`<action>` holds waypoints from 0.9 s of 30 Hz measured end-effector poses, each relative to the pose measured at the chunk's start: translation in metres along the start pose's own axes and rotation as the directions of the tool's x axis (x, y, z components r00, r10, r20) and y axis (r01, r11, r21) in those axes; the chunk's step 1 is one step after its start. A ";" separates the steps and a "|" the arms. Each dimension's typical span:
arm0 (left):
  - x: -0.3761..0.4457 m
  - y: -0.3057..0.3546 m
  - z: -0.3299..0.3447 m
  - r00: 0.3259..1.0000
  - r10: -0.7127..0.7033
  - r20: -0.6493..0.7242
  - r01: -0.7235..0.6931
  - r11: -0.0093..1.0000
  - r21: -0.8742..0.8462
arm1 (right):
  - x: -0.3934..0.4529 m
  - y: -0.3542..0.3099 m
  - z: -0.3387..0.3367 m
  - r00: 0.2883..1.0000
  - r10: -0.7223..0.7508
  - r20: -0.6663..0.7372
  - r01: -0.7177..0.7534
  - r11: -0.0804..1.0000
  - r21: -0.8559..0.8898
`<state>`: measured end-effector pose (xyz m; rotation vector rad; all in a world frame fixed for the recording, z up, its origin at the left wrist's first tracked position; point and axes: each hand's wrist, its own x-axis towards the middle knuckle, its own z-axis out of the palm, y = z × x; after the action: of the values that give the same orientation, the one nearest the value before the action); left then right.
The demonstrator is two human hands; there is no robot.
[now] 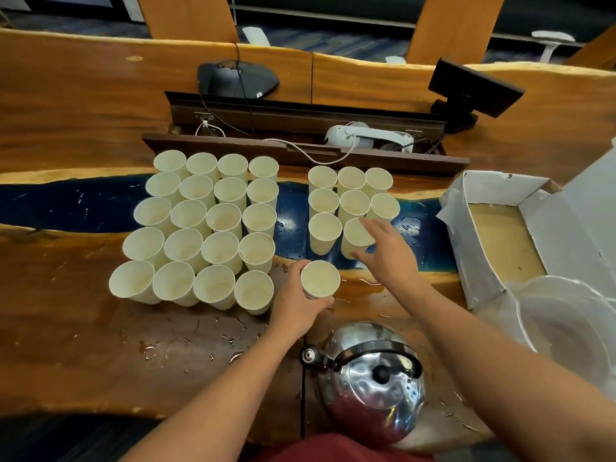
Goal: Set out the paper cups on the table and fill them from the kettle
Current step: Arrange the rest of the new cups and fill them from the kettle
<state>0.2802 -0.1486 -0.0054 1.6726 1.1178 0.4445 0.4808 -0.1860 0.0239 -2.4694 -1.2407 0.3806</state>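
kettle (371, 381), shiny steel with black handle and lid knob, sits nearest the person on the wet wooden table (76, 345), not held. left hand (296, 303) grips a single paper cup (320, 279), fingers curled round its side, just right of the big block of cups (200, 228) (five rows of four). right hand (390, 251) reaches past it, fingers loosely spread and touching the side of the front cup (356, 236) in the smaller group (351, 201); it looks to be nudging rather than clamping, so i read it as open-fingered. smaller group has three rows, front row only two cups, so the held cup likely goes in the gap at front right. to do it well: set it upright, rim level, snug beside its neighbour without tipping any, since water drops make the surface slick. some cups seem to hold liquid, hard to confirm. beyond: open white box (493, 228) at right, clear plastic wrap (563, 321), cable trough (300, 128), black devices behind. no readable labels or brand marks anywhere.
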 end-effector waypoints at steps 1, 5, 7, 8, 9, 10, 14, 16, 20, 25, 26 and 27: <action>0.001 0.003 -0.001 1.000 0.004 -0.001 -0.004 1.000 -0.006 | -0.006 -0.006 -0.007 1.000 -0.013 -0.022 0.014 0.997 0.080; 0.007 0.018 -0.002 0.998 0.051 -0.029 -0.052 0.998 -0.021 | -0.028 -0.025 -0.038 0.965 -0.166 0.204 0.075 0.917 0.391; 0.012 0.029 -0.003 0.997 0.064 -0.044 -0.063 0.998 0.030 | -0.035 -0.030 -0.050 0.892 -0.274 0.359 0.077 0.876 0.476; 0.015 0.035 -0.004 0.997 0.070 -0.044 -0.068 0.996 0.057 | -0.037 -0.033 -0.054 0.867 -0.313 0.387 0.100 0.871 0.482; 0.016 0.041 -0.005 0.997 0.072 -0.036 -0.069 0.995 0.077 | -0.039 -0.035 -0.058 0.858 -0.336 0.388 0.124 0.869 0.479; 0.018 0.045 -0.007 0.997 0.070 -0.023 -0.068 0.994 0.089 | -0.039 -0.037 -0.061 0.859 -0.347 0.376 0.140 0.866 0.480; 0.017 0.050 -0.010 0.999 0.040 0.003 -0.040 0.992 0.123 | -0.042 -0.039 -0.069 0.867 -0.372 0.331 0.167 0.844 0.510; 0.014 0.050 -0.010 0.999 0.039 0.019 -0.041 0.990 0.134 | -0.045 -0.038 -0.070 0.858 -0.383 0.343 0.160 0.833 0.529; 0.008 0.049 -0.013 0.997 0.040 0.070 -0.047 0.994 0.097 | -0.049 -0.036 -0.070 0.851 -0.371 0.371 0.158 0.855 0.493; 0.005 0.049 -0.013 0.994 0.047 0.102 -0.053 0.997 0.054 | -0.051 -0.038 -0.075 0.866 -0.364 0.342 0.190 0.873 0.448; 0.005 0.049 -0.012 0.993 0.046 0.104 -0.051 0.998 0.046 | -0.051 -0.039 -0.076 0.872 -0.363 0.327 0.206 0.881 0.426; 0.006 0.050 -0.012 0.993 0.043 0.108 -0.047 0.998 0.035 | -0.052 -0.039 -0.077 0.879 -0.360 0.312 0.222 0.889 0.401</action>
<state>0.2973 -0.1395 0.0422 1.7371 1.0167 0.3597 0.4525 -0.2204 0.1137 -1.9128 -1.5163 0.9418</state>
